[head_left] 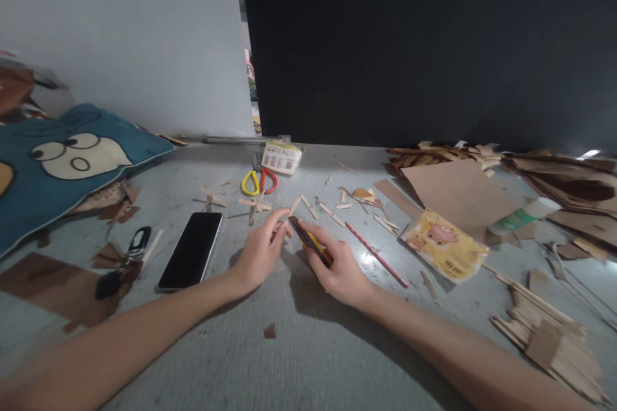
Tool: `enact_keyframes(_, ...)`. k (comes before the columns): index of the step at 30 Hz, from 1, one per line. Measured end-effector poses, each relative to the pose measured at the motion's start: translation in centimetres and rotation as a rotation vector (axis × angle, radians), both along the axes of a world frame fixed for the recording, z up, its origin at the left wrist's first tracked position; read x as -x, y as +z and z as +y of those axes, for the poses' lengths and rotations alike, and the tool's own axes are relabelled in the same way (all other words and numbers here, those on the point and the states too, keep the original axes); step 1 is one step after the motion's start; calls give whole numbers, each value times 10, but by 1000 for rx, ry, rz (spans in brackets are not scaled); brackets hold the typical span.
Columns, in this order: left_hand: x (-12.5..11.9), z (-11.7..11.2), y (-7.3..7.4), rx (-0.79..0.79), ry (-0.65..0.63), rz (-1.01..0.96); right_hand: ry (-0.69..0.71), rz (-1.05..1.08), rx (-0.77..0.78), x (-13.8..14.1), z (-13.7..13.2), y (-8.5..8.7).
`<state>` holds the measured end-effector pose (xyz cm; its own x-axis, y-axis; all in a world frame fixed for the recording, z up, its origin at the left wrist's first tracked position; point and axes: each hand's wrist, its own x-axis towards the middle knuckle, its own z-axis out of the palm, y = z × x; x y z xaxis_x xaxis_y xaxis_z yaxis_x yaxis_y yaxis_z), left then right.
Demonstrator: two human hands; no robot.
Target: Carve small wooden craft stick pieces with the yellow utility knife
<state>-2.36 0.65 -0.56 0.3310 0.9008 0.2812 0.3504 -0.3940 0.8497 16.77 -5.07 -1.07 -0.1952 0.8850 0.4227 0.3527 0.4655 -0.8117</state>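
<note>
Between the fingers of my left hand point(263, 250) is a thin wooden craft stick point(294, 207), its end pointing up and away from me. My right hand point(340, 270) is wrapped round a yellow and black utility knife point(312, 243). The knife's front end is right by my left fingertips; I cannot tell whether its blade touches the stick. Cut stick pieces point(309, 207) lie just beyond my hands, and small crossed sticks point(255, 205) lie beyond my left hand. A red pencil point(376, 254) rests to the right of my right hand.
Left of my hands lie a phone point(191, 250) and keys point(120, 270). Farther back are red-and-yellow-handled scissors point(259, 181) and a white packet point(282, 158). A yellow packet point(444, 245), a glue stick point(524, 216), cardboard point(448, 189) and a stick pile point(554, 334) occupy the right.
</note>
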Motion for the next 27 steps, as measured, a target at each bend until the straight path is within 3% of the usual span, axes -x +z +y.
enact_keyframes(5, -1, 8, 3, 229, 8, -109, 186, 249, 297, -1, 1, -2)
enact_keyframes(7, -1, 11, 4, 296, 16, -160, 199, 277, 324, -1, 1, -2)
enact_keyframes(12, -3, 9, 3, 239, -26, -183, -16, 194, 168, 1, 2, -2)
enact_keyframes(21, -3, 5, 4, 153, -20, -101, -57, -25, -52, 0, 1, 4)
enact_keyframes(27, -3, 4, 7, 173, 28, -80, -221, -314, -248, -16, 10, 4)
